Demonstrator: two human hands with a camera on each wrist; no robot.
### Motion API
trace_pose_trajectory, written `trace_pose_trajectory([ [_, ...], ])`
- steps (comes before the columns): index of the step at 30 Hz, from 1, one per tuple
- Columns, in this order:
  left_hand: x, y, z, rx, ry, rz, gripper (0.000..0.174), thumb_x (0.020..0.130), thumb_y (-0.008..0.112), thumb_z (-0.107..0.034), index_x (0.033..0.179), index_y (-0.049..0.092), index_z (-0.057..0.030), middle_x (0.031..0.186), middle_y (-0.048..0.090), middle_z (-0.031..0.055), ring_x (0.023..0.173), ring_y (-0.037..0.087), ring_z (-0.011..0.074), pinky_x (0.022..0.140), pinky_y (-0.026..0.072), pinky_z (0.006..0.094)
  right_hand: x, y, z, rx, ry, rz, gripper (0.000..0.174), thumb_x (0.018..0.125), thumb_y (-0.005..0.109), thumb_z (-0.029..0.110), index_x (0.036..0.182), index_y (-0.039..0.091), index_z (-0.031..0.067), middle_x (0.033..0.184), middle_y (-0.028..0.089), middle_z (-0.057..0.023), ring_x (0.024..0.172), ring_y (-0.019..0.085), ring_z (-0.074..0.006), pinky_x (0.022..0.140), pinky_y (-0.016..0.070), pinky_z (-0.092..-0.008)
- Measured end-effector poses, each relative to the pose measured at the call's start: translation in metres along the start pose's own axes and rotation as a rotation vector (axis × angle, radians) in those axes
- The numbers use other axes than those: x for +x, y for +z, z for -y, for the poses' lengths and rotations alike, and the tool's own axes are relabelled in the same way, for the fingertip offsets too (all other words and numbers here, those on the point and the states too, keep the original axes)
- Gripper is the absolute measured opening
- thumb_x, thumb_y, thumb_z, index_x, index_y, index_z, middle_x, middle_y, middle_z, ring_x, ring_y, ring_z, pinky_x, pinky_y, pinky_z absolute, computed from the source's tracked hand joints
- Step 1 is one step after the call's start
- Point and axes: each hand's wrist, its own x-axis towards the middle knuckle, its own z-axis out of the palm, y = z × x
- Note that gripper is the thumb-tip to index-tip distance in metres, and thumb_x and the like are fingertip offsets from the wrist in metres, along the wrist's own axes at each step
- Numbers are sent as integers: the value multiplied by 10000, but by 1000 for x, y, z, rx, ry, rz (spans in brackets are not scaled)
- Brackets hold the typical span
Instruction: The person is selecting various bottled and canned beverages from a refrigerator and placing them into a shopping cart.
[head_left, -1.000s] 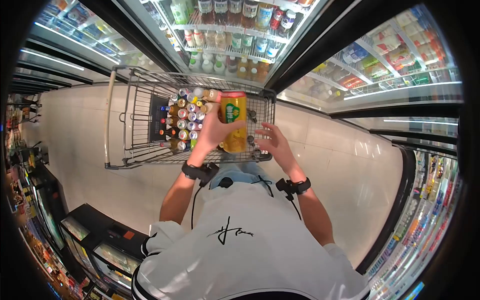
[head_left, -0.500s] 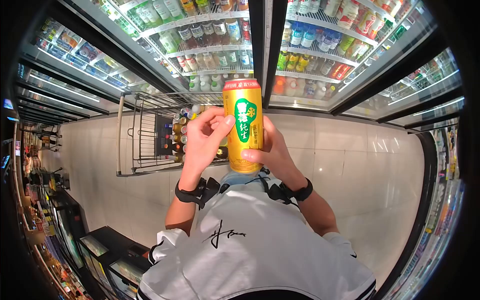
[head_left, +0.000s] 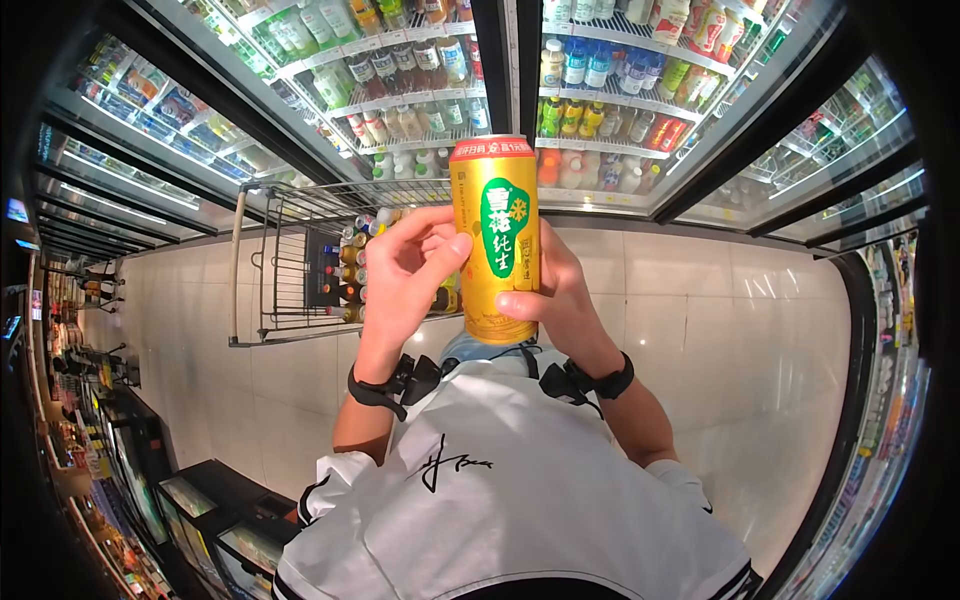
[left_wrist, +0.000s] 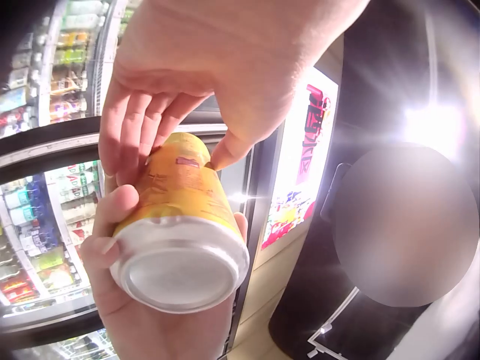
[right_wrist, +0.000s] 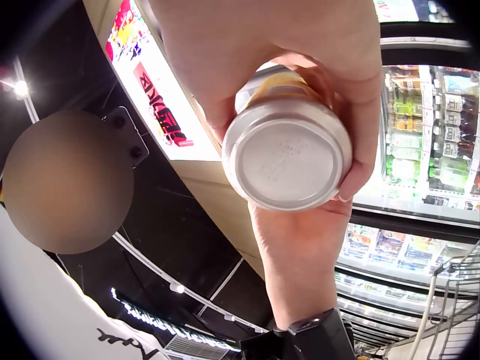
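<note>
A tall yellow can (head_left: 497, 240) with a red top band and green label stands upright between both hands, close to the head camera. The left hand (head_left: 405, 285) touches its left side, thumb and fingers at the can's edge. From the right, the right hand (head_left: 565, 300) grips the lower part, thumb across the front. In the left wrist view the can (left_wrist: 180, 191) shows its silver bottom, the left hand (left_wrist: 202, 67) at its far end and the right hand (left_wrist: 161, 322) round the near end. The right wrist view shows the can's bottom (right_wrist: 287, 161) inside the right hand (right_wrist: 277, 37).
Behind the hands a metal shopping cart (head_left: 285, 200) holds several bottles and cans (head_left: 350, 272). Glass-door coolers (head_left: 400, 70) full of drinks line the far side. Tiled floor (head_left: 700, 330) lies to the right, and a dark display case (head_left: 215, 500) stands at lower left.
The can has come up from over the cart, nearer the head camera. The right hand, apart from it at first, now grips it. The view has shifted along the coolers.
</note>
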Motion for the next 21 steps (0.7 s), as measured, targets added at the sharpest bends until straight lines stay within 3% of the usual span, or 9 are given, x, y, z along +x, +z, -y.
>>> trace_pose_trajectory([
  [4, -5, 8, 1, 73, -35, -46, 414, 848, 747, -117, 1180, 584, 67, 918, 677, 67, 835, 637, 110, 757, 509, 266, 1, 0, -4, 44, -53, 19, 773, 765, 772, 111, 1396, 340, 0, 1271, 544, -111, 1185, 560, -197, 1013, 460, -369],
  [6, -9, 26, -3, 415, 151, -42, 612, 766, 830, -217, 1231, 532, 47, 927, 675, 95, 825, 651, 139, 746, 523, 295, 0, 1, -6, 61, -79, 27, 782, 758, 778, 95, 1399, 340, 5, 1270, 544, -103, 1188, 558, -194, 1016, 456, -367],
  [8, -8, 27, 2, 479, 193, -55, 697, 714, 866, -298, 1223, 511, 18, 934, 672, 108, 819, 655, 157, 728, 526, 311, -3, 1, -7, -56, -61, -42, 790, 744, 791, 72, 1397, 350, 10, 1268, 539, -88, 1196, 543, -183, 1020, 445, -357],
  [10, -4, 27, -3, 407, 72, -86, 552, 751, 842, -294, 1106, 537, -1, 891, 671, 100, 776, 650, 136, 684, 520, 289, -3, 0, -6, -35, -62, -13, 788, 744, 794, 75, 1396, 355, 9, 1269, 535, -84, 1198, 536, -178, 1019, 442, -351],
  [13, -4, 29, -4, 327, 39, -137, 432, 803, 803, -299, 985, 533, -16, 845, 664, 90, 714, 623, 99, 625, 496, 253, -3, 2, -4, -2, -63, 13, 786, 744, 796, 78, 1396, 363, 6, 1272, 526, -78, 1195, 527, -168, 1015, 440, -341],
  [21, 2, 22, -3, 217, 94, -138, 264, 970, 625, -260, 897, 525, -27, 753, 567, -5, 674, 495, 31, 575, 407, 216, -1, 1, -1, 25, -33, 13, 795, 742, 798, 103, 1399, 364, -4, 1272, 530, -82, 1189, 534, -170, 1023, 435, -338],
])
